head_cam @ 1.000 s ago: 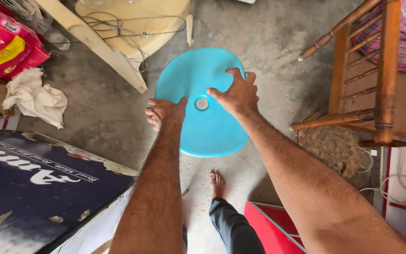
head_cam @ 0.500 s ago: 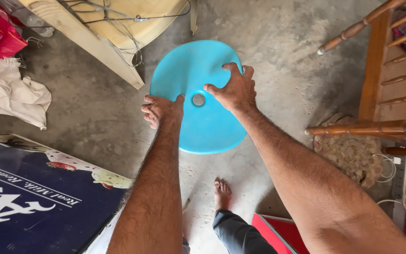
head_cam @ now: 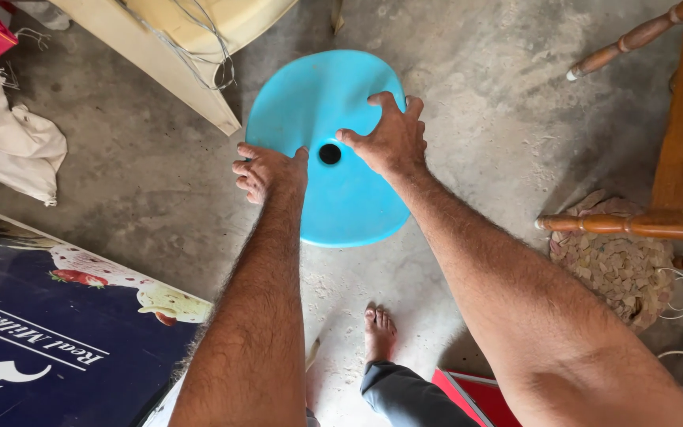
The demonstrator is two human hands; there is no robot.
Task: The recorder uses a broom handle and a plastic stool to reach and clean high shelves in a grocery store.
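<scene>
While both arms reach down from the head view, the scene reads as follows.
Blue disc: a round light-blue plastic seat top (head_cam: pixel 349 198) with a small dark hole (head_cam: pixel 330 153) near its middle, held over the concrete floor (head_cam: pixel 476 103); whether it rests on legs cannot be told.
Left hand: the left hand (head_cam: pixel 269 170) grips the disc's left rim, fingers curled over the edge, thumb toward the hole.
Right hand: the right hand (head_cam: pixel 389 136) lies spread on the disc's top, fingertips at the far right rim, thumb just beside the hole.
Foot: a bare foot (head_cam: pixel 379 332) stands on the floor below the disc.
Left side: a white cloth (head_cam: pixel 5 142) and a dark printed board (head_cam: pixel 49 316).
Right side: wooden chair rungs (head_cam: pixel 634 225) above a woven mat (head_cam: pixel 618 269).
Top: a pale cream panel with wires (head_cam: pixel 191 32).
</scene>
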